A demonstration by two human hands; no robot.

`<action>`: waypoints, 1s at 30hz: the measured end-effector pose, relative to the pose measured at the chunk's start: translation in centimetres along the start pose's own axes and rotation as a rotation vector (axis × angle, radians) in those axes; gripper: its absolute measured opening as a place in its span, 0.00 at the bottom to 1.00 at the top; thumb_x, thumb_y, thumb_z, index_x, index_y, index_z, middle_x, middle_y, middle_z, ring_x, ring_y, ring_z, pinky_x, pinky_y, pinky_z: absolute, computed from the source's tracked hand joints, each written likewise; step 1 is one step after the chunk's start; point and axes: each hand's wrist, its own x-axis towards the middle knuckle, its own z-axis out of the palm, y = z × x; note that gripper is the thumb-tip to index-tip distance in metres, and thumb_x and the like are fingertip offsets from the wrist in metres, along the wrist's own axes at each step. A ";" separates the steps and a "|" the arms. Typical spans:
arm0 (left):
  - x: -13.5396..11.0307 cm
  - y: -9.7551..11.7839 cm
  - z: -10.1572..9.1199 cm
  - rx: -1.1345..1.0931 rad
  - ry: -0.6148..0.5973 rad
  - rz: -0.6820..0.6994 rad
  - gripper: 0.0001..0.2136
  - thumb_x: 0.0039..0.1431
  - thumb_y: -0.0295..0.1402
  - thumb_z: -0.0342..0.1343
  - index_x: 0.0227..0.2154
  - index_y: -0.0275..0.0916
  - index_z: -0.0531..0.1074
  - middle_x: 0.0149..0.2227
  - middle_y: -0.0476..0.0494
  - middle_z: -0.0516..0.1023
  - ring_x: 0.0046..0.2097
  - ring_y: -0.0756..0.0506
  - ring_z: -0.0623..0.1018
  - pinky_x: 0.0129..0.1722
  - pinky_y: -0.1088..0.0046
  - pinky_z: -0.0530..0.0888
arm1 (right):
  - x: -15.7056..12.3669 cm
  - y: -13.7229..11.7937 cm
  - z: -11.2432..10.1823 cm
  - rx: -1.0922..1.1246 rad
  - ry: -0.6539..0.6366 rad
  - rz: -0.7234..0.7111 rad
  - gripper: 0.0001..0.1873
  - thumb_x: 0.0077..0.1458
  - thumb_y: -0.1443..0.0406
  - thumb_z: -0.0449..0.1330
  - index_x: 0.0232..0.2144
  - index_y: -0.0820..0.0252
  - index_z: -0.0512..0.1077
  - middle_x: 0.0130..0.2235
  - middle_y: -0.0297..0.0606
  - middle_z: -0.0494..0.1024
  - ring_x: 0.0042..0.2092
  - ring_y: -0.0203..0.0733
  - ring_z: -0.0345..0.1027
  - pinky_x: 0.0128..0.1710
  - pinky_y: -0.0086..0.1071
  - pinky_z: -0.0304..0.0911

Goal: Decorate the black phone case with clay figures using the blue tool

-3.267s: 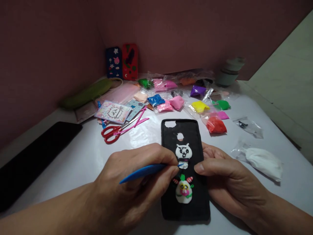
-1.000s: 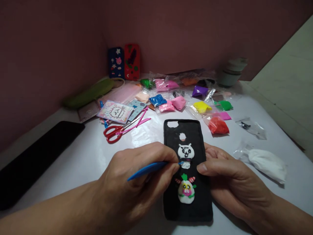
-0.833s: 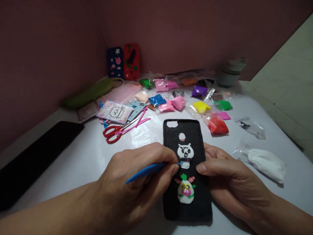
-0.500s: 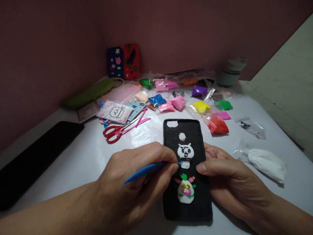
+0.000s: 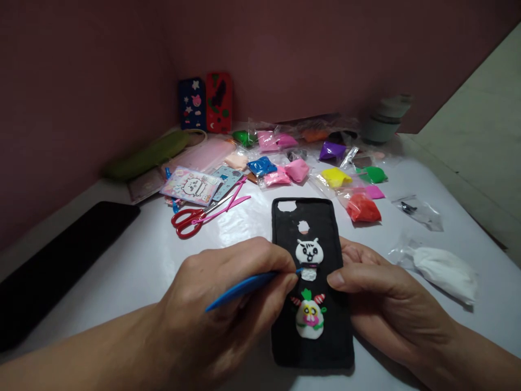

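Below, white tabletop (image 5: 154, 266) around the black phone case (image 5: 319, 285); behind, pinkish walls (image 5: 305, 60).

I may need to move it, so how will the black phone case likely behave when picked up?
The phone case would probably be fairly stiff: its edges look straight in the right hand. Being flat, it should slide rather than roll. The lower figure looks raised, so pressing might dent it.
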 end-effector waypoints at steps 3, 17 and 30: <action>-0.1 0.2 0.1 -0.028 0.001 0.022 0.04 0.59 0.25 0.54 0.33 0.38 0.72 0.25 0.53 0.74 0.23 0.57 0.71 0.20 0.86 0.65 | 0.1 0.0 0.0 0.007 -0.019 0.003 0.18 0.38 0.76 0.59 0.36 0.65 0.76 0.33 0.40 0.79 0.34 0.41 0.71 0.37 0.33 0.65; 0.1 0.3 0.7 -0.073 0.021 0.062 0.06 0.57 0.20 0.53 0.33 0.37 0.71 0.27 0.54 0.74 0.25 0.57 0.72 0.24 0.87 0.67 | 0.0 0.0 0.0 0.034 -0.031 0.002 0.17 0.38 0.77 0.59 0.34 0.63 0.75 0.31 0.39 0.79 0.31 0.38 0.70 0.37 0.32 0.65; 0.2 0.2 0.8 -0.058 0.023 0.051 0.06 0.58 0.21 0.53 0.34 0.38 0.71 0.27 0.52 0.74 0.25 0.56 0.71 0.23 0.85 0.67 | -0.1 -0.1 0.2 0.056 -0.024 0.005 0.18 0.36 0.77 0.60 0.33 0.62 0.76 0.32 0.37 0.77 0.31 0.36 0.67 0.35 0.29 0.63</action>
